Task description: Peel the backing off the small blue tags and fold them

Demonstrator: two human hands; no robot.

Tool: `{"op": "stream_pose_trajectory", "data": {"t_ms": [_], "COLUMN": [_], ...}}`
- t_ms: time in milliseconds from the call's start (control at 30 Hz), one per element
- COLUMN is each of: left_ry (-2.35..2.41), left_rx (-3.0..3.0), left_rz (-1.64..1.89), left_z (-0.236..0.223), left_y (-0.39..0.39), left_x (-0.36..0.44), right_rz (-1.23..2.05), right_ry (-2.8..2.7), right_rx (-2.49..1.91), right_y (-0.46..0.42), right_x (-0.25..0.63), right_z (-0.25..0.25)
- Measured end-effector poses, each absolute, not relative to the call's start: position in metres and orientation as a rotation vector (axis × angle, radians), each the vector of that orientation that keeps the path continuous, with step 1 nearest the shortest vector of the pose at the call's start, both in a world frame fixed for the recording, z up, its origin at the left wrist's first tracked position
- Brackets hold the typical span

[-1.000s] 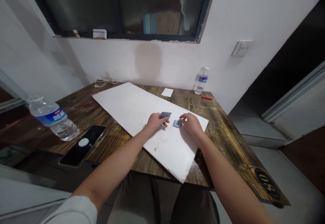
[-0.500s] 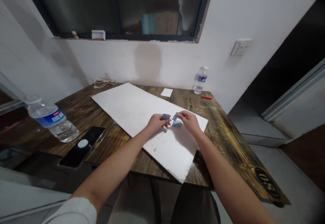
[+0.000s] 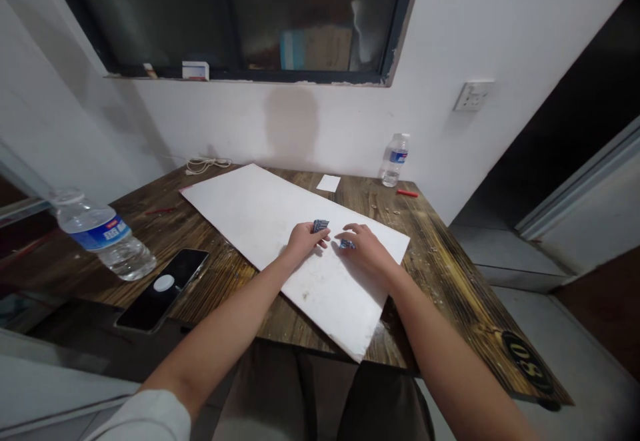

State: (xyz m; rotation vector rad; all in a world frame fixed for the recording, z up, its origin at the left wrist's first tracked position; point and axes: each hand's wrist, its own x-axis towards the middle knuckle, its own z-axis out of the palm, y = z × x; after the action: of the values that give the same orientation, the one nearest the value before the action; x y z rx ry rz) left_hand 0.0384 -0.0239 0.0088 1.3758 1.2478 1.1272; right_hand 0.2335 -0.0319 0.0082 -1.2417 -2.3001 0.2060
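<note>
Two small blue-printed scraps lie on a white board (image 3: 280, 228). One scrap (image 3: 321, 226) sits at the fingertips of my left hand (image 3: 305, 241), which seems to pinch it against the board. The other scrap (image 3: 347, 244) lies partly under the fingers of my right hand (image 3: 367, 251). That hand rests low with its fingers spread, close to the left hand. A narrow gap of white board separates the two hands. The scraps are too small to show their print clearly.
The board lies on a dark wooden table (image 3: 450, 294). A phone (image 3: 163, 289) and a large water bottle (image 3: 103, 236) stand to the left. Farther back are a small water bottle (image 3: 394, 160), a red stick (image 3: 407, 192), a white paper square (image 3: 329, 183) and a white cable (image 3: 207, 165).
My right hand has dropped lower and flatter onto the board, its fingers spreading over the nearer scrap. The scrap it lifted earlier no longer shows apart. My left hand has barely moved.
</note>
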Motion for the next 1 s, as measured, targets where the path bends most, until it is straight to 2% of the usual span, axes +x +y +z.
{"op": "stream_pose_trajectory", "data": {"t_ms": [100, 367, 600, 1000], "left_ry": [1.268, 1.261, 1.169, 0.938], "left_rx": [1.372, 1.336, 1.374, 1.488], "left_rz": [1.129, 1.103, 1.003, 0.768], "left_z": [0.01, 0.011, 0.006, 0.011], "left_y": [-0.024, -0.026, -0.028, -0.031], "left_x": [0.039, 0.039, 0.04, 0.044], "right_rz": [0.269, 0.102, 0.427, 0.742], "right_ry": [-2.379, -2.156, -1.933, -1.556], "right_rx": [-1.213, -1.697, -1.144, -1.231], "right_y": [-0.024, -0.014, -0.025, -0.027], "right_x": [0.241, 0.272, 0.23, 0.223], "right_z": [0.005, 0.002, 0.011, 0.006]}}
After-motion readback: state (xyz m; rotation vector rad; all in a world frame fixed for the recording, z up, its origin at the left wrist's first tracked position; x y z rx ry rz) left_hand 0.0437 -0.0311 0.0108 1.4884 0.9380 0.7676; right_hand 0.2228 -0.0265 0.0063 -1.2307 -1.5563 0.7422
